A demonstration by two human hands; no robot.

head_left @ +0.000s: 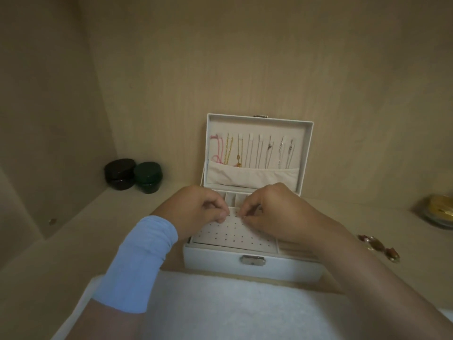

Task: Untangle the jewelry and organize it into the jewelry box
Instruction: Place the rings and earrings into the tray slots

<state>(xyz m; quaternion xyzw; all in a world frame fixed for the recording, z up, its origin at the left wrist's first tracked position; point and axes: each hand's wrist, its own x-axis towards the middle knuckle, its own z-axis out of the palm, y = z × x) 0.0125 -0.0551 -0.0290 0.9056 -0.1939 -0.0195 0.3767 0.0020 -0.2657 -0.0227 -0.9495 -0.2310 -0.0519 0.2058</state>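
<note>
Holding, left hand [198,207]: fingers curled, pinching the far left edge of the panel [235,236].
Holding, right hand [272,212]: fingertips pressed together on a tiny bright piece [245,217] at the panel's far edge; the piece is too small to identify.
Box [255,271]: white, open, mid-shelf [117,217]; metal clasp [252,260] on its near wall.
Panel: pale, perforated in rows, lying in the near part of the box; the compartments just beyond it are largely hidden by both hands.
Lid [257,126]: upright at the far side; necklaces [250,150] hang in a row inside it, lower ends tucked in a pouch [252,176].
Sleeve [139,261]: light blue, on the left forearm.
Cloth [232,307]: white, fluffy, just near of the box, under both forearms.
Jars: brown jar [120,174] and green jar [147,176], touching, far left.
Loose pieces [378,246]: reddish-brown, on the shelf right of the box.
Dish [438,212]: far right, blurred, yellow contents.
</note>
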